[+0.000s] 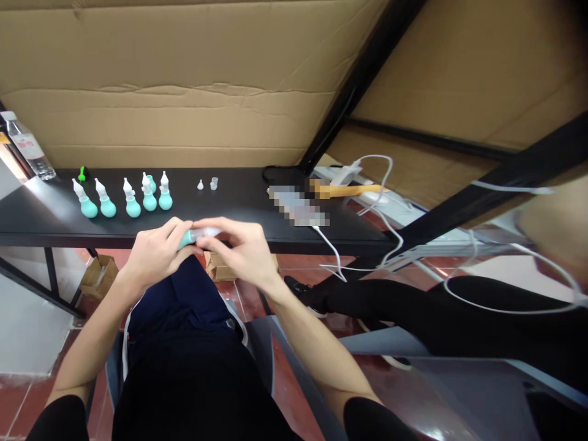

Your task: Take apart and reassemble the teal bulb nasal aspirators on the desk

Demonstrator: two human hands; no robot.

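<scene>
Over the table's front edge, my left hand [158, 252] is closed around the teal bulb of a nasal aspirator [185, 239]. The fingers of my right hand [242, 246] pinch its clear nozzle end, which points to the right and is partly hidden by them. Beyond my left hand stand several similar bulb nasal aspirators [133, 205], teal below with clear and white tips. A small white tip [200, 184] and a small clear cup-shaped part [214, 183] sit on the black table [239, 205] past my hands.
A water bottle [30, 147] and a small green item [82, 174] are at the far left. To the right lie a pixelated phone-like device [298, 206], white cables [337, 257] and a yellow strip [356, 190]. Another person's dark-clothed leg [413, 300] extends in from the right. Cardboard [184, 67] walls the back.
</scene>
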